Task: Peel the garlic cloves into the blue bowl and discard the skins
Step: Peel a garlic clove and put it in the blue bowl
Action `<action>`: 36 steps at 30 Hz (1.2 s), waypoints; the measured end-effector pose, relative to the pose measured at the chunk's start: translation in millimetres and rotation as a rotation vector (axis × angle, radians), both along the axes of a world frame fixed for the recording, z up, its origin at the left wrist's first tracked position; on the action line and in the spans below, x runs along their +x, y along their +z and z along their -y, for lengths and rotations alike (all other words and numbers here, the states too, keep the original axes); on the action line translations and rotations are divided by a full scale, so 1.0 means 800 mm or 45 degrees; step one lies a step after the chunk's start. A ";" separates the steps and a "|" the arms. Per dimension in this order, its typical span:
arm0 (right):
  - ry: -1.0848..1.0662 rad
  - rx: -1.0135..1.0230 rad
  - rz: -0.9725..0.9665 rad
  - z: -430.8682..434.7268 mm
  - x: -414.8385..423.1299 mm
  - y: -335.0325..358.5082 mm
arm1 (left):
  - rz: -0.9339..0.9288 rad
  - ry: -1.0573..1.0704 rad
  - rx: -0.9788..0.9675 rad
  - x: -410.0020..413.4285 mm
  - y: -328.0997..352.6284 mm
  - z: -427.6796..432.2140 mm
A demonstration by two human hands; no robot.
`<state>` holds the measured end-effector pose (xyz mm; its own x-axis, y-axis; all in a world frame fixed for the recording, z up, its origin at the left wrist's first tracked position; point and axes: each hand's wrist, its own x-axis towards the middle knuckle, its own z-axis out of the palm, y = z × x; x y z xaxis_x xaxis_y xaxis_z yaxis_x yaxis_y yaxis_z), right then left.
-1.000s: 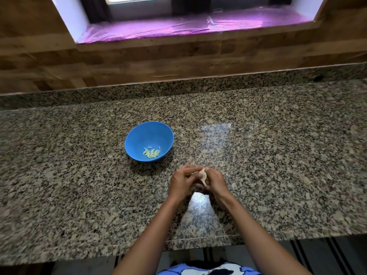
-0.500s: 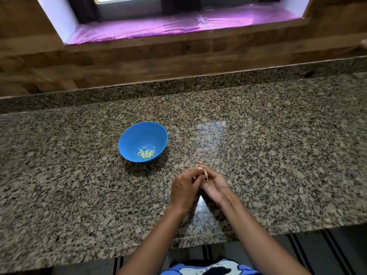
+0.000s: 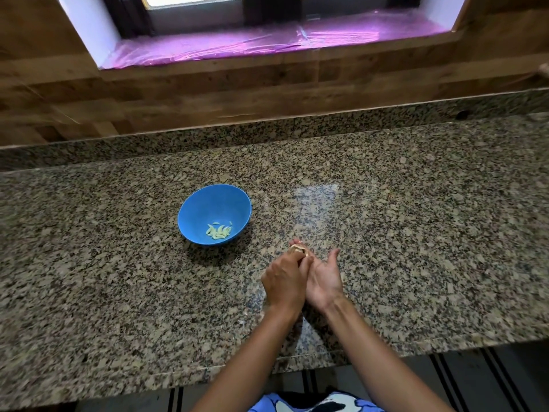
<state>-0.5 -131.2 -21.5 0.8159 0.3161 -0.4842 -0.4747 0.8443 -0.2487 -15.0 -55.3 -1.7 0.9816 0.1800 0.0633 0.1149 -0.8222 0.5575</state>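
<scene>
The blue bowl (image 3: 198, 210) stands on the granite counter left of centre, with several peeled pale-green garlic cloves (image 3: 219, 231) lying in its bottom. Just right of and nearer than the bowl, my two hands meet above the counter. My left hand (image 3: 284, 281) curls its fingers onto a garlic piece with papery tan skin (image 3: 299, 250). My right hand (image 3: 324, 281) lies palm up beside it. Its thumb is spread out to the right and its fingers reach forward under the garlic. Most of the garlic is hidden by my fingers.
The speckled granite counter (image 3: 416, 233) runs the full width, with its front edge close to my body. A low granite upstand and a wooden wall close off the back. Above them is a window sill covered in pink film (image 3: 267, 40).
My right hand has turned palm up and its thumb has come off the garlic. My left hand has stayed on the garlic. The view has shifted a little, so the bowl sits further left.
</scene>
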 end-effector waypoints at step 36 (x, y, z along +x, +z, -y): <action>0.775 -2.836 1.084 -0.007 -0.031 -0.065 | -0.088 -0.400 0.104 0.036 -0.035 -0.085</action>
